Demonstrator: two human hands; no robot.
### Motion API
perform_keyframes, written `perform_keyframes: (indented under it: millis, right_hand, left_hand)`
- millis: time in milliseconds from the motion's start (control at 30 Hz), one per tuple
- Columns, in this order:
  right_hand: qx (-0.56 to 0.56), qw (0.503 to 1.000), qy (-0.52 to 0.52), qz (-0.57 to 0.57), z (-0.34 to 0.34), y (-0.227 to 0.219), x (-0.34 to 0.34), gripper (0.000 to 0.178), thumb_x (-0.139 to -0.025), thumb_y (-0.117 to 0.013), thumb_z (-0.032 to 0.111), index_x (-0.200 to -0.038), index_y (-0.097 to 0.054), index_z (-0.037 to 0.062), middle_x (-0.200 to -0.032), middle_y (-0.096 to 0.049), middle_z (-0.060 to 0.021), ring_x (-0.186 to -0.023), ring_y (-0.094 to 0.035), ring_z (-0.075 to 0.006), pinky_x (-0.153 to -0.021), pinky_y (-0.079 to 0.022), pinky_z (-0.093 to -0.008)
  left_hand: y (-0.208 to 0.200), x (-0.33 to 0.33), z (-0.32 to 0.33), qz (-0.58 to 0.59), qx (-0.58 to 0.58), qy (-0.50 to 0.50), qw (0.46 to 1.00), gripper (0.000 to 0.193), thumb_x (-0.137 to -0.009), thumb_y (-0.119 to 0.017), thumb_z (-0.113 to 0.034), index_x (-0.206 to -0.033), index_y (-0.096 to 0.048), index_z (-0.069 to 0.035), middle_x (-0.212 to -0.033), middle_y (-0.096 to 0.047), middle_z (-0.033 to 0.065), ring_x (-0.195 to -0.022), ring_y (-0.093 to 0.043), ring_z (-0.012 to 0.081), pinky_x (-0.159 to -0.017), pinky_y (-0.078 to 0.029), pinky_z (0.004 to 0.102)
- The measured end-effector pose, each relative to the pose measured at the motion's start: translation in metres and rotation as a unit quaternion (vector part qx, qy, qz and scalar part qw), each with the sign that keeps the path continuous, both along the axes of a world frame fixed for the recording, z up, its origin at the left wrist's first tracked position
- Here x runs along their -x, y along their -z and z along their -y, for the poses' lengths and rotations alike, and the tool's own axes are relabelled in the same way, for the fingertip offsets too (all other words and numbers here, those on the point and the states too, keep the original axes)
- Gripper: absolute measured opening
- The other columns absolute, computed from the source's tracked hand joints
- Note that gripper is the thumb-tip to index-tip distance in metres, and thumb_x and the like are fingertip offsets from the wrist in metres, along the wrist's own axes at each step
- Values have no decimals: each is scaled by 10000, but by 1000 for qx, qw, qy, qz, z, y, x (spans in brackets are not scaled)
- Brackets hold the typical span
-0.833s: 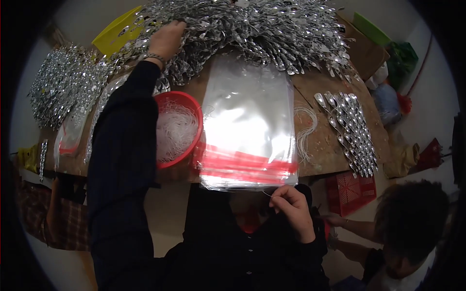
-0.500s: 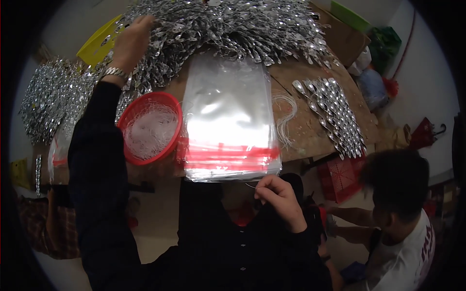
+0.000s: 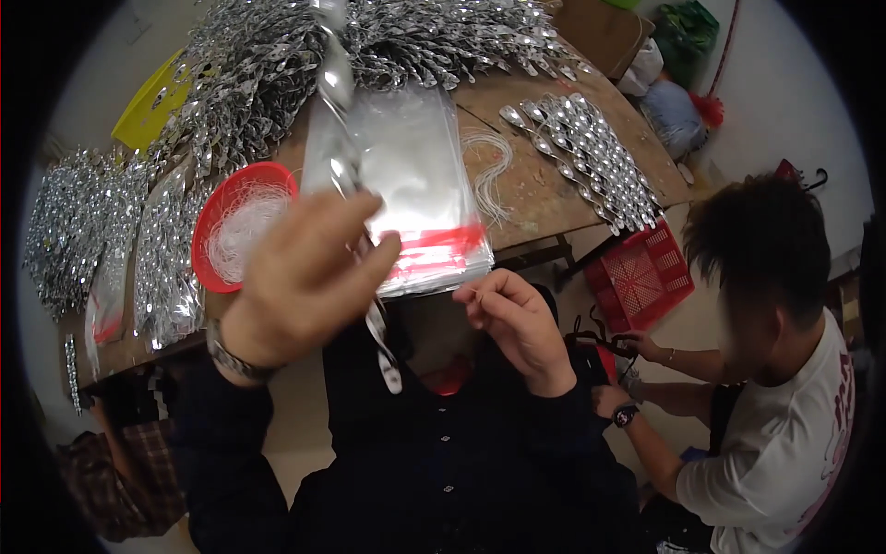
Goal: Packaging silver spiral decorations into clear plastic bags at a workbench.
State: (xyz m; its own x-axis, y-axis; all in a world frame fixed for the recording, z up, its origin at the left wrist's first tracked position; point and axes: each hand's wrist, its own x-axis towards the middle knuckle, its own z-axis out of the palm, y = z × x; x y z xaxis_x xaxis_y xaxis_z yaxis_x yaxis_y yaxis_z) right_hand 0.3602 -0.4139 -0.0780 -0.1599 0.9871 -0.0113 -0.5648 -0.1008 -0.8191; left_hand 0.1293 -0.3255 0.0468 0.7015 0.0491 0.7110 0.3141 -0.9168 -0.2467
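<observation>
My left hand [image 3: 300, 277], a little blurred, is closed around a long twisted silver strip [image 3: 338, 88] above the bags, its lower end hanging near my lap. With thumb and index finger pressed together, my right hand [image 3: 526, 328] pinches a thin white thread that barely shows, just off the table's front edge. Between and beyond my hands lies a stack of clear plastic bags [image 3: 397, 157] with red bands at the near end. Left of the stack, a round red basket [image 3: 200, 235] holds a tangle of white threads [image 3: 238, 226].
A big heap of silver twisted strips [image 3: 397, 42] covers the table's back. More strips [image 3: 595, 152] lie in a row at the right, beside loose white strings [image 3: 489, 171]. A person [image 3: 784, 406] sits at the right near a red crate [image 3: 641, 277]; another person's checked garment [image 3: 129, 471] shows lower left.
My left hand has come back from the heap toward me, now with a silver strip in it. My right hand stays near the table edge, still pinching. The view has shifted slightly.
</observation>
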Motion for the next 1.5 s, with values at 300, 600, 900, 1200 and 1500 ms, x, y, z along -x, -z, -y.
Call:
perform_keyframes:
  millis: [300,600,900,1200,1500]
  right_hand:
    - [-7,998,-9,-54,6,-25,-3,48,-934,-552,127,-917,-552,82,-1355,-466,-176,-1139,-531,-189,-915,-445,-332]
    - [-81,997,-5,-1,-6,-31,10,64,-943,-528,100,-934,-544,38,-1248,-528,-132,-1054,-554,-177,-914,-437,-317]
    - [-207,965,103,125,-15,-34,-2,37,-919,-531,50,-912,-541,16,-935,-565,-68,-856,-549,-142,-812,-437,-279]
    - [-276,918,105,264,-7,-24,-1,21,-853,-565,-9,-855,-570,10,-899,-551,-76,-877,-549,-174,-819,-431,-291]
    - [-177,927,138,300,9,-4,19,32,-843,-589,-11,-865,-581,12,-860,-593,-75,-814,-588,-191,-753,-463,-304]
  left_hand:
    - [66,-24,51,-85,91,109,986,259,-619,-656,-54,-876,-630,-32,-991,-550,94,-841,-593,242,-688,-535,310]
    - [80,-34,48,-95,104,119,983,271,-593,-618,-89,-855,-615,-17,-972,-518,82,-910,-572,232,-770,-524,312]
    - [87,-35,42,-89,144,155,973,276,-702,-647,-63,-977,-639,-52,-1227,-545,132,-1005,-597,280,-813,-529,325]
    - [90,-36,38,271,704,238,611,494,-861,-569,-90,-1331,-438,-9,-1322,-480,132,-1209,-475,232,-960,-432,352]
    - [97,-70,58,361,793,175,458,339,-930,-494,-43,-1261,-423,-36,-1117,-577,65,-920,-547,83,-739,-433,212]
